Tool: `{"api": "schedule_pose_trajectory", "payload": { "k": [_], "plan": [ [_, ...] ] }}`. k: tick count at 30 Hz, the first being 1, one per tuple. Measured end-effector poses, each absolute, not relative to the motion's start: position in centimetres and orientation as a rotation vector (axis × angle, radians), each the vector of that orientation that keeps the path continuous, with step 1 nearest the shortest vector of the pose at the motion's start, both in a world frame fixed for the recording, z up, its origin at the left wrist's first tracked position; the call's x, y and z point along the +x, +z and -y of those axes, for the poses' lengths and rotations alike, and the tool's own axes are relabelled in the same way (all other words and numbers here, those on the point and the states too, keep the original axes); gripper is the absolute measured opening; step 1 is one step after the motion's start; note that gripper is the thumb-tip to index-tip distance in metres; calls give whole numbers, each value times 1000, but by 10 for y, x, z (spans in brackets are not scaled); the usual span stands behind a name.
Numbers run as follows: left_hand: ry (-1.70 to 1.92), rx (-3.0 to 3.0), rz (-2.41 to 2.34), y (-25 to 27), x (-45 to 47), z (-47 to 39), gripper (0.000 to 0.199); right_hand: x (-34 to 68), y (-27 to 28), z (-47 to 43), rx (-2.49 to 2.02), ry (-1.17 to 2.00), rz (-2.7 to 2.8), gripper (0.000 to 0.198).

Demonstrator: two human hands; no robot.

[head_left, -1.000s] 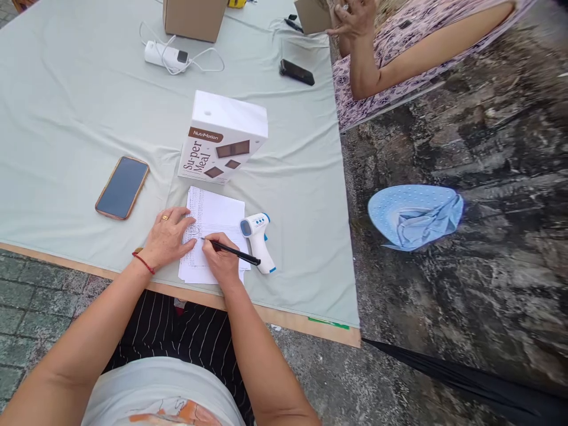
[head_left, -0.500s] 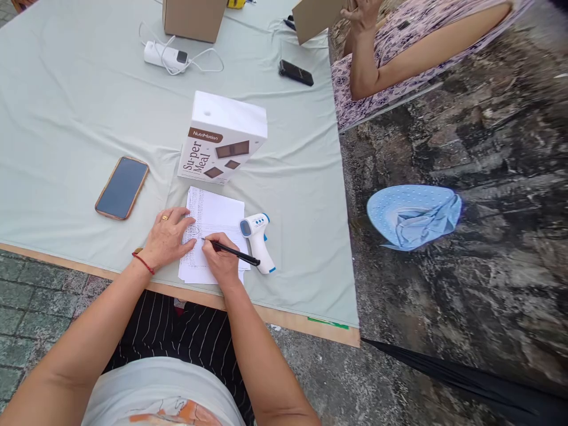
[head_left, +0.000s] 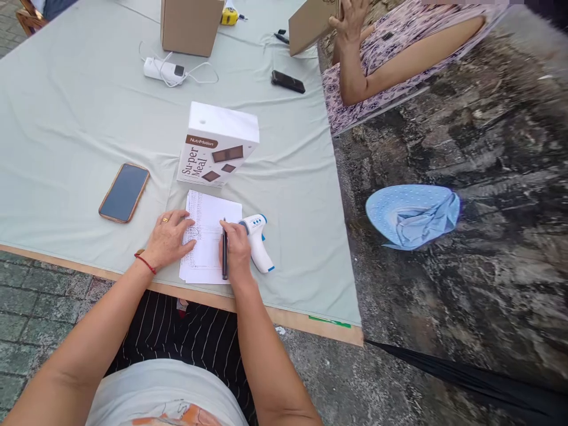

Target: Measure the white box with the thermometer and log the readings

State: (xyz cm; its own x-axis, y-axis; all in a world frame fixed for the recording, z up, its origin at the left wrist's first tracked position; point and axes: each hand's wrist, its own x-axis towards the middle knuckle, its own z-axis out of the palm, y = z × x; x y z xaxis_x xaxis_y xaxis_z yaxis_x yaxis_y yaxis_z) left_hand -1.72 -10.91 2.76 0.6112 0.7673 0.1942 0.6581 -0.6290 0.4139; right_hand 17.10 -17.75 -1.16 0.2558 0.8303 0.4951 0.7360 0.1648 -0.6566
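Observation:
My left hand (head_left: 171, 238) lies with spread fingers on the left edge of a stack of white paper sheets (head_left: 207, 251), which carry rows of small dark writing or print along their left side. In my right hand (head_left: 237, 248) is a black pen (head_left: 225, 254), gripped over the right part of the sheets. The pen points away from me. Close beside that hand, on its right, lies a white and blue infrared thermometer (head_left: 260, 245). Behind the paper a white Su-per Meal box (head_left: 222, 148) stands upright.
A phone in a brown case (head_left: 124, 192) lies left of the paper. Farther back are a white device with a cable (head_left: 162, 71), cardboard boxes (head_left: 190, 26), a yellow tape measure (head_left: 229, 16) and a black phone (head_left: 288, 81). Another person's hand (head_left: 350, 23) touches a box. A blue hat (head_left: 412, 216) lies right of the table.
My right hand has moved right, away from the writing, and the pen has swung from slanting across to pointing forward. My left hand stays on the paper. The view has shifted slightly.

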Motion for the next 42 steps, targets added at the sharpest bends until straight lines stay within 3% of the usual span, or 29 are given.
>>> {"api": "schedule_pose_trajectory", "payload": {
  "k": [8,18,22,26,30,42],
  "plan": [
    [502,2547,-1173,27,-21,107,35,171,-21,169,-1627,96,1618,54],
    [523,2481,-1164,24,-30,95,34,160,-34,162,-1504,81,1443,34],
    [574,2053,-1170,26,-36,48,46,157,-35,153,-1474,123,1373,35],
    [904,1633,-1374,44,-24,-21,69,156,-35,145,-1434,151,1336,34],
    [892,1549,-1089,60,-2,-67,81,156,-32,139,-1435,151,1347,33],
    [1069,1557,-1094,70,-7,-51,59,159,-29,135,-1498,128,1405,33]
  ]
}}
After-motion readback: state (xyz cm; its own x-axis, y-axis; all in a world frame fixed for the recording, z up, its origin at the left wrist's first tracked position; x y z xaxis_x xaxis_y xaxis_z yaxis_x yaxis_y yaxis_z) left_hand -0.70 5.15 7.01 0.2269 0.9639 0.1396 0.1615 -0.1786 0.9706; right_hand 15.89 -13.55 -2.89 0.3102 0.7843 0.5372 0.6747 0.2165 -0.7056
